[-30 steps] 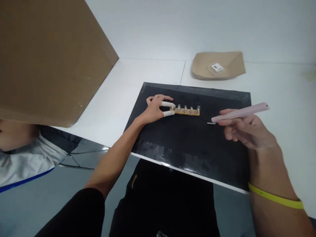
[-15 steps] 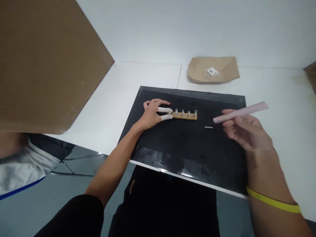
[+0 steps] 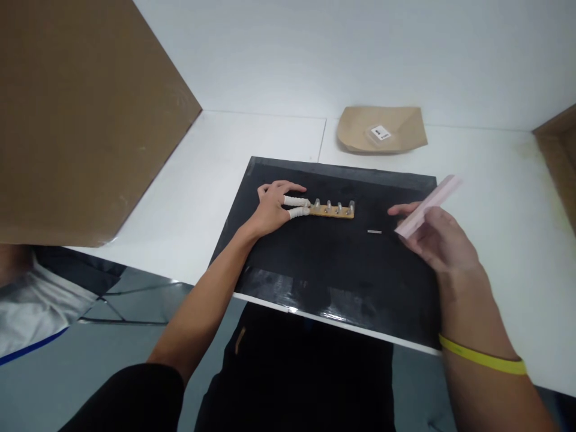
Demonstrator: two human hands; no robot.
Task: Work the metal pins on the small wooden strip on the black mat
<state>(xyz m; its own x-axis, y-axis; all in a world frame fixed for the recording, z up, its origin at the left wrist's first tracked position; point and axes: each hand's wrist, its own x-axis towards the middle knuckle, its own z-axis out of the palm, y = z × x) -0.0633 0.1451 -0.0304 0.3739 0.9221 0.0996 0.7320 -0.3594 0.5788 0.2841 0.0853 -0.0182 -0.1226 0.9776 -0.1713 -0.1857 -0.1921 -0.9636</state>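
Observation:
White covers wrap the thumb and forefinger of my left hand [image 3: 273, 205], which pinches the left end of a narrow tan strip [image 3: 333, 211]. Several small clear, rounded pieces stand in a row on that strip, which rests on the black mat [image 3: 310, 258]. My right hand [image 3: 443, 237] is closed around a long, pale pink folded strip [image 3: 429, 205], held tilted above the mat's right side; its kind is unclear. Between the hands, a short thin metal pin [image 3: 374, 231] lies on the mat, touched by neither hand.
Behind the mat, a brown paper tray [image 3: 409, 129] holds a small clear case with a white label [image 3: 380, 133]. A large brown panel [image 3: 90, 120] stands at the left. Another person's light clothing [image 3: 40, 300] shows at lower left.
My right hand has turned the pink strip to a steeper slant and shifted slightly left. The left hand keeps its pinch on the tan strip. The whole view has shifted a little.

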